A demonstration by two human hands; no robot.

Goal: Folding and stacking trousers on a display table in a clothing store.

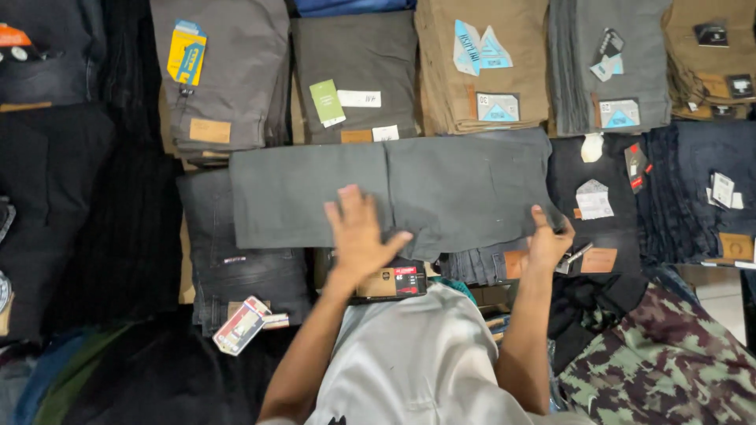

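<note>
The folded dark grey trousers (394, 189) lie across stacked jeans, and may slide or unfold, since only the left hand (358, 232), fingers spread flat, pins them. The right hand (549, 240) pinches their right edge. Tagged piles crowd all sides, with camouflage cloth (661, 362) nearest right.

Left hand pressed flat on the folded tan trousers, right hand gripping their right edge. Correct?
Not quite. The head view shows the folded trousers are dark grey, not tan. The left hand does lie flat on them, and the right hand grips their right edge.
</note>
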